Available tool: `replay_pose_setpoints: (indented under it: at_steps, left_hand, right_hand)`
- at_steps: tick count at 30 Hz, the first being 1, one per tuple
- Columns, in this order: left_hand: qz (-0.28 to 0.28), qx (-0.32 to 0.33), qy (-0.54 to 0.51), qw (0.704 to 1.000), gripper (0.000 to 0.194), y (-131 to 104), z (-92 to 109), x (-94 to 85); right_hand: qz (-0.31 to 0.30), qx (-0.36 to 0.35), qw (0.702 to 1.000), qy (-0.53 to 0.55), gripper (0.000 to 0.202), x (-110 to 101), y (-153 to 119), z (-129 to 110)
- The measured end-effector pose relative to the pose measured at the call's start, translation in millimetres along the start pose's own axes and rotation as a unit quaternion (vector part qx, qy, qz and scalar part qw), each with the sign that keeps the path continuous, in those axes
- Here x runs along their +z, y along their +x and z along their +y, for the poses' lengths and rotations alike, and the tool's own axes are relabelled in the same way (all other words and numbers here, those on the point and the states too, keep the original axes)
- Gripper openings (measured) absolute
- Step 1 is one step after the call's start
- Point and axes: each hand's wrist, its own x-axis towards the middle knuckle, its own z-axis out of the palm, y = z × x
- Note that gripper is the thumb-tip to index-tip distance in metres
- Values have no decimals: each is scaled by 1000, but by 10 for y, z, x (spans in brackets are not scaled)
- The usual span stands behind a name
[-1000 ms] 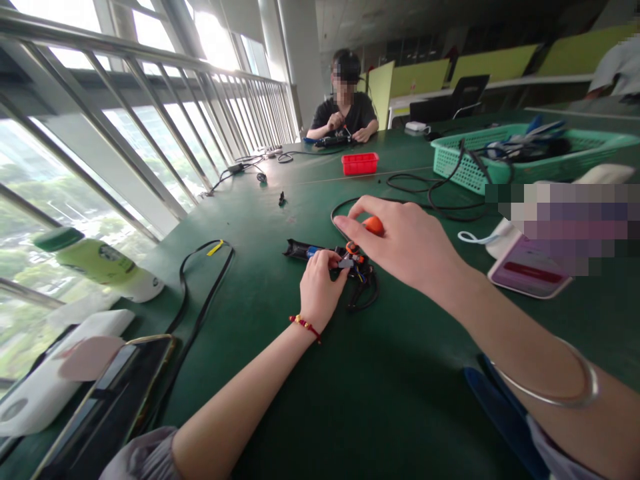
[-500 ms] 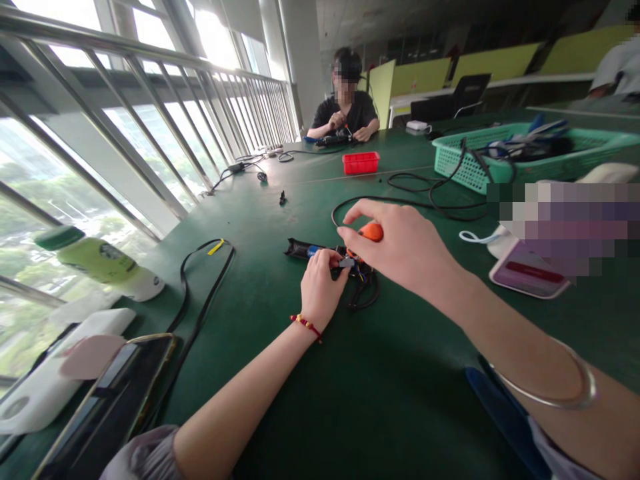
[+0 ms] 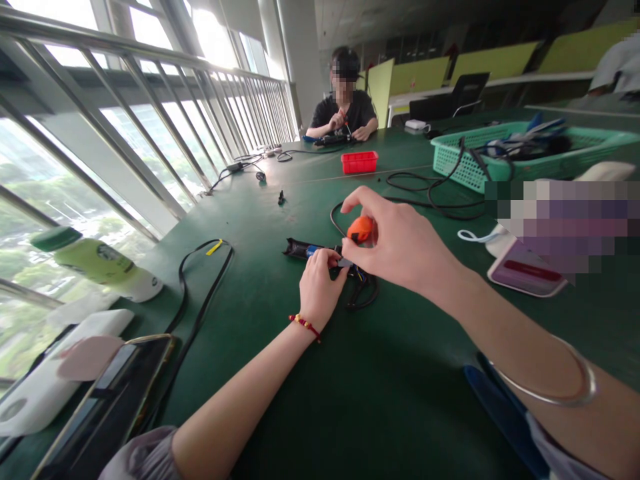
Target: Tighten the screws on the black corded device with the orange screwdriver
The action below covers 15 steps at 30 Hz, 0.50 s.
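My left hand (image 3: 320, 283), a red beaded bracelet at its wrist, is closed on an opened black elongated device (image 3: 299, 248). A blue part and loose wires show inside the device, and a small grey piece (image 3: 345, 262) sits by my fingertips. Over the device's right end is my right hand (image 3: 400, 240), holding an orange-and-black screwdriver handle (image 3: 360, 229). Its thumb and index finger are spread apart around the handle, while the other fingers are partly hidden behind it. The screwdriver's tip is hidden. A black cord (image 3: 363, 303) loops beside the device.
A red basket (image 3: 359, 162) stands ahead, with a small black part (image 3: 281, 197) to its left. At right are a green basket (image 3: 457, 163) of tools and a phone (image 3: 530, 270). A bottle (image 3: 100, 263) and another phone (image 3: 105, 407) lie left. A person (image 3: 345, 110) works opposite.
My right hand has shifted and turned slightly, with the orange handle now more upright and more of it showing between the fingers. My left hand stays on the device.
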Motion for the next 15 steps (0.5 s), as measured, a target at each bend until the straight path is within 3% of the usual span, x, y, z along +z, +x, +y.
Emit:
replay_pose_setpoints:
  at_steps: [2, 7, 11, 15]
  left_hand:
    - [-1, -3, 2, 1000, 20, 0, 0, 0]
    - [1, 5, 8, 1000, 16, -7, -7, 1]
    - [4, 5, 16, 1000, 19, -10, -23, 12]
    - [-1, -1, 17, 1000, 19, -12, -19, 9]
  right_hand:
    - [2, -7, 1000, 10, 38, -4, 1, -1]
    - [-10, 28, 1000, 7, 40, 19, 4, -9]
    - [-24, 14, 999, 30, 19, 20, -5, -25]
    - [-1, 4, 999, 37, 32, 29, 1, -33]
